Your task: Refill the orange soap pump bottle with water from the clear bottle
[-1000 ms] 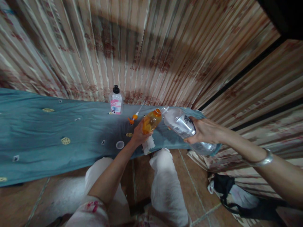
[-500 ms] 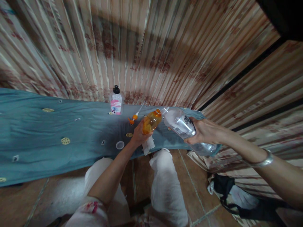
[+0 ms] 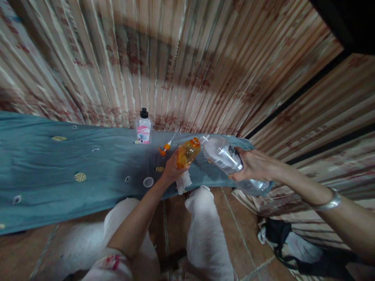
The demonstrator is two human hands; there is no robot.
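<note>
My left hand [image 3: 172, 169] is wrapped round an orange see-through bottle [image 3: 188, 153], tilted with its uncapped mouth up and to the right. In my right hand [image 3: 247, 164] is a large clear plastic bottle [image 3: 224, 156] with a label, tipped so its neck points left at the orange bottle's mouth. The two mouths are very close; whether they touch I cannot tell. An orange pump head with a tube [image 3: 165, 149] lies on the cloth behind my left hand. Under that hand lies a piece of white tissue [image 3: 183, 182].
A clear bottle with black cap and pink label [image 3: 143, 127] stands at the back of the blue-green cloth [image 3: 105, 156]. A small round translucent cap [image 3: 148, 182] lies near the front edge. Behind hangs a pleated curtain [image 3: 164, 58]. A black bag [image 3: 278, 230] sits on the tiled floor, right.
Both hands hold the bottles in almost the same pose. The whole view has shifted slightly; nothing was taken up or let go.
</note>
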